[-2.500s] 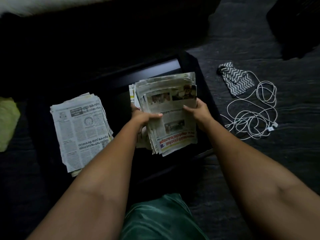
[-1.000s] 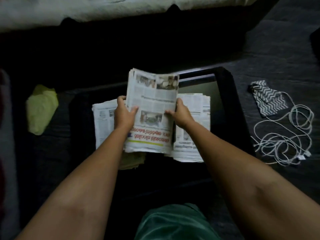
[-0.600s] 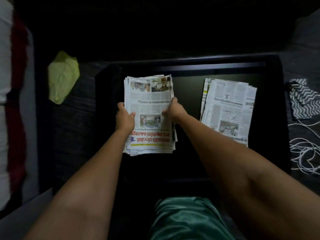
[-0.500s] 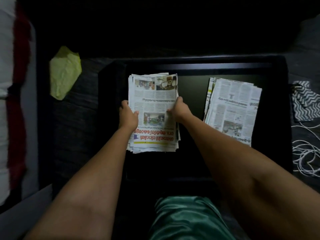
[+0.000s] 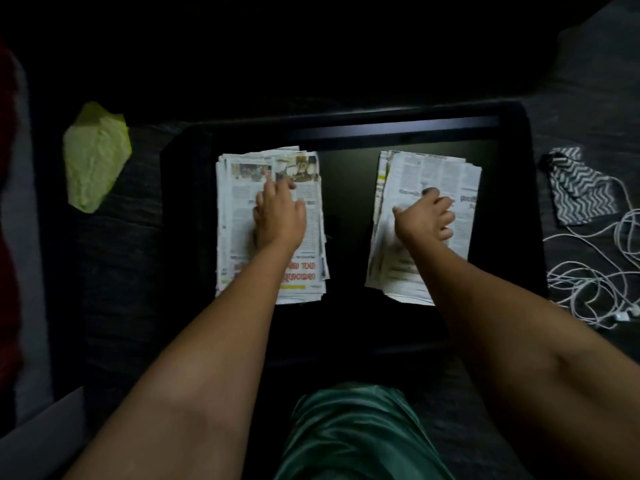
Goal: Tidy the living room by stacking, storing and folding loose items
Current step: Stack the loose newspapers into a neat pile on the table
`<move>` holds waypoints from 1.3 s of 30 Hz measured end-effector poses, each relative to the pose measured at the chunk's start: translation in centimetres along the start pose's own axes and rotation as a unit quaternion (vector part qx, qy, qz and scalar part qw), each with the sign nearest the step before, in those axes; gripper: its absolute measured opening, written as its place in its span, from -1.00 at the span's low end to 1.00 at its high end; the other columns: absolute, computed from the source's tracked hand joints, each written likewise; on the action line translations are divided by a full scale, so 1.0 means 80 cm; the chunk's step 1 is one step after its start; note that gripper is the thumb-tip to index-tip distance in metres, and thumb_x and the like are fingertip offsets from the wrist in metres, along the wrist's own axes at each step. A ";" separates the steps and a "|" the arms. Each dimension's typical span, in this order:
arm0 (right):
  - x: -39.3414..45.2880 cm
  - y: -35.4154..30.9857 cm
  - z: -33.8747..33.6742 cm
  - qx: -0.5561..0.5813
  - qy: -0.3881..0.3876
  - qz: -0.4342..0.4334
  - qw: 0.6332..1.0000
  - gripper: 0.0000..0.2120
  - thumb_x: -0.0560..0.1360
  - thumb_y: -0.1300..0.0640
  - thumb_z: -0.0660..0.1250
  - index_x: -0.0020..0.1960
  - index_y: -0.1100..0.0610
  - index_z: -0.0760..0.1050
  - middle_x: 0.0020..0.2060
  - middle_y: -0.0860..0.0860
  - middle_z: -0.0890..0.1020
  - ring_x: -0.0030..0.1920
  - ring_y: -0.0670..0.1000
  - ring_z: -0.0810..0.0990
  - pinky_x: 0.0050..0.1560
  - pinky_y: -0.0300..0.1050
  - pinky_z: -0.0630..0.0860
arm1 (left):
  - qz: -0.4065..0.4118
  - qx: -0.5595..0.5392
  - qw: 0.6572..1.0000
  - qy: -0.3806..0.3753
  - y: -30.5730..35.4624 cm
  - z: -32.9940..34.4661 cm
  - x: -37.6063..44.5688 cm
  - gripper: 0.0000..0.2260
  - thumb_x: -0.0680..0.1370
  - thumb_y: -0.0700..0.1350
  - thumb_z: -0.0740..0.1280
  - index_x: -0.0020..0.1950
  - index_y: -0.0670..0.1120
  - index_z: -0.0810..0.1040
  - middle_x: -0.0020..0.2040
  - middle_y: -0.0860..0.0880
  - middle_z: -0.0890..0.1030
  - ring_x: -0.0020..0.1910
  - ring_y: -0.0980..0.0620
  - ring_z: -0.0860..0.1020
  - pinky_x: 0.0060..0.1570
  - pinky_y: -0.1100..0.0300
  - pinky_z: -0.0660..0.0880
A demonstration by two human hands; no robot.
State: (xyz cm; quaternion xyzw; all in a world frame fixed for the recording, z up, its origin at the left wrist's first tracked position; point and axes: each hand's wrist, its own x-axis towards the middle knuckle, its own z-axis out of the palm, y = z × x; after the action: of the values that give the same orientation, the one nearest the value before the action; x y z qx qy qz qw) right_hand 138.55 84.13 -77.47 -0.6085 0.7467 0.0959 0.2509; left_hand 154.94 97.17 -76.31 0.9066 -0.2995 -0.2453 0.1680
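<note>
Two bare hands are spread over two newspaper stacks lying side by side on a black tray table [image 5: 512,133]. The left hand [image 5: 278,213] lies palm down on the left newspaper stack [image 5: 235,220], its fingers straight and pointing away from the person toward the colour photographs near the stack's far edge; it presses on the paper without curling round anything. The right hand [image 5: 424,220] rests on the right newspaper stack [image 5: 433,171], its fingers bent at the knuckles and the thumb out to the left. The picture is blurred there, so whether those fingers pinch a sheet or only press the top page cannot be told.

The left stack sits fairly square, with a red headline showing near its close edge beside the left forearm. The right stack is tilted a little, its sheets fanned unevenly along the left side. The two stacks lie well apart, with bare dark tabletop between them.

Off the table to the left, a crumpled yellow-green cloth [image 5: 95,157] lies on the dark floor. To the right of the table lies a small black-and-white zigzag pouch [image 5: 581,185], and just beside it a loose tangle of white cable [image 5: 595,282] spreads over the floor. At the bottom of the view, green satin fabric [image 5: 356,434] covers the person's lap between the two forearms.
</note>
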 end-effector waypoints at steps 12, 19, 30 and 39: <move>0.098 0.113 -0.031 0.103 -0.073 0.138 0.982 -0.23 0.46 -0.20 0.34 0.44 0.21 0.13 0.42 0.14 0.16 0.39 0.20 0.19 0.35 0.11 0.21 | -0.164 -0.137 0.955 -0.207 0.154 0.134 -0.004 -0.40 0.56 0.08 0.30 0.45 -0.22 0.22 0.43 -0.19 0.22 0.37 -0.20 0.33 0.31 0.04 0.31; 0.118 0.102 -0.039 0.157 -0.130 0.090 0.975 -0.25 0.45 -0.12 0.41 0.42 0.24 0.16 0.42 0.15 0.23 0.38 0.20 0.24 0.35 0.10 0.26 | -0.215 -0.097 0.948 -0.215 0.174 0.145 0.012 -0.22 0.48 0.14 0.40 0.50 -0.20 0.10 0.49 -0.19 0.15 0.45 -0.20 0.16 0.38 -0.03 0.20; 0.109 0.113 -0.103 0.381 -0.241 -0.032 0.892 -0.66 0.47 0.38 0.35 0.17 0.11 0.42 0.04 0.05 0.59 0.06 0.07 0.59 0.05 -0.03 0.56 | -0.237 -0.211 0.943 -0.098 0.205 0.112 0.002 -0.10 0.28 -0.06 0.61 0.44 -0.14 0.12 0.44 -0.17 0.27 0.38 -0.18 0.35 0.32 0.00 0.36; 0.104 0.096 -0.212 0.416 -0.218 -0.178 0.865 -0.69 0.43 0.45 0.35 0.07 0.15 0.45 -0.08 -0.03 0.58 -0.03 -0.05 0.57 -0.03 -0.17 0.58 | -0.098 -0.370 0.903 -0.194 0.249 0.020 0.010 -0.47 0.30 -0.36 0.53 0.25 -0.33 0.50 0.19 -0.16 0.57 -0.20 0.20 0.63 -0.06 0.23 0.59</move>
State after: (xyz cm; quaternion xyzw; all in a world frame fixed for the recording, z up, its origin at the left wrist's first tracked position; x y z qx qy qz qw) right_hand 125.71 71.20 -68.32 -0.5339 0.5223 -0.1394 0.6502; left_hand 145.44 81.20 -68.93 0.7388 -0.1236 -0.5244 0.4049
